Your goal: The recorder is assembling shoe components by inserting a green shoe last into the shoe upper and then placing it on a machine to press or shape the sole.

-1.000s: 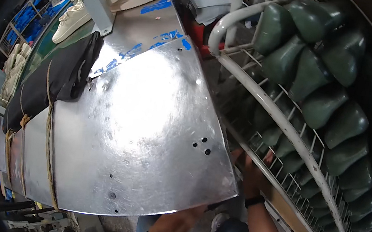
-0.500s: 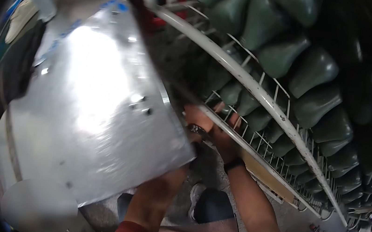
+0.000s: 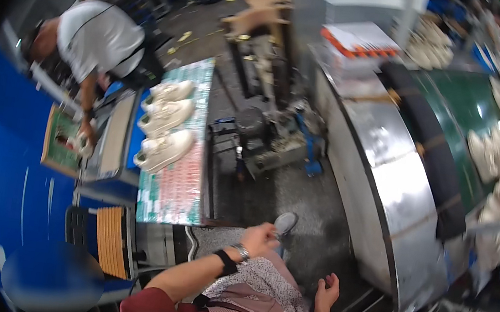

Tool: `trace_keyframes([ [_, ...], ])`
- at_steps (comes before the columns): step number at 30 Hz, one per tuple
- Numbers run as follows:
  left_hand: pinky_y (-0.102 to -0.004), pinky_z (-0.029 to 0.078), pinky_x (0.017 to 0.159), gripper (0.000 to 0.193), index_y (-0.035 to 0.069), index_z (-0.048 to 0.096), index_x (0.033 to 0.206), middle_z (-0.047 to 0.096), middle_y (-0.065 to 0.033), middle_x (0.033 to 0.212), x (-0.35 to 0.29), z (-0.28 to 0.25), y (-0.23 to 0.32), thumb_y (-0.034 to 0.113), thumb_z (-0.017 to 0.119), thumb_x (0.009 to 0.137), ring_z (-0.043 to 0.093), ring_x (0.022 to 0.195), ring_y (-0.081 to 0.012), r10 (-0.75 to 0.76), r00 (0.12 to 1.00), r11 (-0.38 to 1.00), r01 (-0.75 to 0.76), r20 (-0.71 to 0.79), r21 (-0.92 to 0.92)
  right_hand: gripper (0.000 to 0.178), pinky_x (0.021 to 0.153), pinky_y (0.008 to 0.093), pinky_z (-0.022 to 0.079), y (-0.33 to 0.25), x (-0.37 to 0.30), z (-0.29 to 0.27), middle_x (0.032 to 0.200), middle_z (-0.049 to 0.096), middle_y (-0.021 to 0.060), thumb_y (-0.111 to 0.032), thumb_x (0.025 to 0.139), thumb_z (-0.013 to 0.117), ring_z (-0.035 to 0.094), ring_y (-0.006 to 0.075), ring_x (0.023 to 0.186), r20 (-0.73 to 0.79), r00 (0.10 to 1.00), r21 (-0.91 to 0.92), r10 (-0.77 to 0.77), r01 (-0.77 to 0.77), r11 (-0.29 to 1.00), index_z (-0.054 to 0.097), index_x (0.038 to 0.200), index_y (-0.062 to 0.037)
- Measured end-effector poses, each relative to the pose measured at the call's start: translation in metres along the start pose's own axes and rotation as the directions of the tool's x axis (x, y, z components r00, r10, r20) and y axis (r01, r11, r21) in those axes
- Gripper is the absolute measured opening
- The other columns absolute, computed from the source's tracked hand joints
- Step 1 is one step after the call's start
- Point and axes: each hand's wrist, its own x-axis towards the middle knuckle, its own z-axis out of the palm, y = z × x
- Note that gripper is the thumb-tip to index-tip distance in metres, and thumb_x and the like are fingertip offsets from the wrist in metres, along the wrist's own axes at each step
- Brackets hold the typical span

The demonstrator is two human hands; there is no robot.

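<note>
Work is seemingly pausing: 3 cream sneakers [image 3: 166, 117] are newly appearing, left hand [image 3: 260, 239] and right hand [image 3: 326, 294] curling loosely, contents unclear

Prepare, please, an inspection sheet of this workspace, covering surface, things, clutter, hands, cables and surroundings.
Surface: table with green-and-red patterned covering, ahead and left of the person.
Things: three cream shoes in a row on it.
Clutter: grey machine beside the table; white-and-orange stack on the metal bench to the right.
Hands: left hand has curled fingers, grip unclear; right hand is loosely half open, no held thing visible.
Cables: nothing seen clearly.
Surroundings: co-worker in white shirt bending at far left; more cream footwear along the right.
</note>
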Motion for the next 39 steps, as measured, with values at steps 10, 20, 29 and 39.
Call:
trace_keyframes([
  [10, -0.0466, 0.049, 0.100, 0.094, 0.003, 0.050, 0.134, 0.058, -0.0194, 0.130, 0.002, -0.396, -0.177, 0.034, 0.096, 0.058, 0.056, 0.123, -0.0377, -0.120, 0.790, 0.729, 0.482, -0.602, 0.487, 0.063, 0.100, 0.0401, 0.051, -0.417, 0.063, 0.332, 0.124, 0.068, 0.0177, -0.016, 0.085, 0.076, 0.065, 0.0313, 0.117, 0.667, 0.334, 0.181, -0.666, 0.794, 0.580, 0.052, 0.141, -0.0025],
  [20, -0.0442, 0.050, 0.101, 0.086, 0.003, 0.053, 0.135, 0.061, -0.0198, 0.127, 0.007, -0.440, -0.214, 0.025, 0.093, 0.062, 0.058, 0.121, -0.0382, -0.046, 0.845, 0.922, 0.241, -0.533, 0.302, 0.077, 0.108, 0.0479, 0.042, -0.601, 0.053, 0.691, 0.137, 0.053, 0.0261, -0.020, 0.081, 0.075, 0.050, 0.0448, 0.127, 0.642, -0.106, 0.352, -0.760, 0.920, 0.170, 0.042, 0.147, -0.0008],
  [29, -0.0474, 0.051, 0.096, 0.061, 0.006, 0.058, 0.131, 0.063, -0.0200, 0.124, 0.119, -0.507, -0.258, 0.008, 0.073, 0.072, 0.061, 0.114, -0.0371, -0.022, 0.804, 0.802, 0.369, -0.594, 0.470, 0.071, 0.089, 0.0476, 0.051, -0.607, 0.044, 0.725, 0.109, 0.066, 0.0185, -0.040, 0.069, 0.088, 0.064, 0.0380, 0.107, 0.809, -0.195, 0.162, -0.555, 0.981, -0.109, 0.057, 0.122, -0.0028],
  [39, -0.0494, 0.052, 0.087, 0.057, 0.005, 0.069, 0.098, 0.069, -0.0191, 0.097, 0.142, -0.520, -0.278, 0.039, 0.091, 0.058, 0.064, 0.101, -0.0389, -0.025, 0.952, 0.636, 0.251, -0.306, 0.730, 0.081, 0.093, 0.0431, 0.052, -0.488, 0.123, 0.313, 0.113, 0.068, 0.0187, -0.051, 0.068, 0.089, 0.066, 0.0367, 0.109, 0.466, 0.750, -0.338, -0.469, 0.641, 0.689, 0.060, 0.127, -0.0044],
])
